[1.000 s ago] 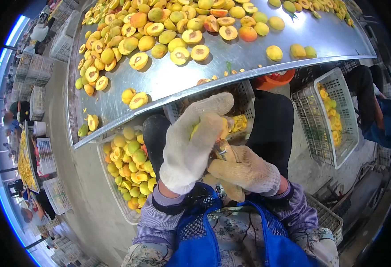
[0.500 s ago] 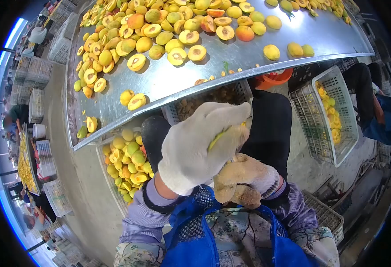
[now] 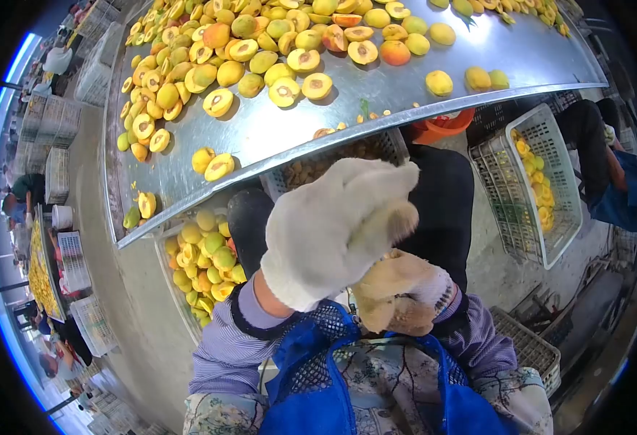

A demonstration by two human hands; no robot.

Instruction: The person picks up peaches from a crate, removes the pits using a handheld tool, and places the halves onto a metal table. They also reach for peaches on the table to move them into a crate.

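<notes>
My left hand (image 3: pixel 340 228), in a whitish knit glove, is raised over my lap with its fingers folded in around a yellow peach that the glove now covers. Its thumb side is slightly blurred. Just below and to the right, my right hand (image 3: pixel 402 293), in a stained tan glove, is closed with fingers curled; what it grips is hidden. The two gloves meet or overlap. Beyond them, many halved and whole yellow peaches (image 3: pixel 219 103) lie on the metal table (image 3: pixel 275 130).
A crate of peaches (image 3: pixel 206 261) stands left of my knees; another crate (image 3: pixel 260 181) with brownish pieces sits under the table edge. To the right are an orange bucket (image 3: pixel 441 129), a tilted crate with peach pieces (image 3: pixel 576 210), and another person's leg (image 3: pixel 586 145).
The yellow-green edge of the peach that showed in my left hand is now covered. That hand's fingers have shifted slightly right and turned. My right hand stays nearly in place.
</notes>
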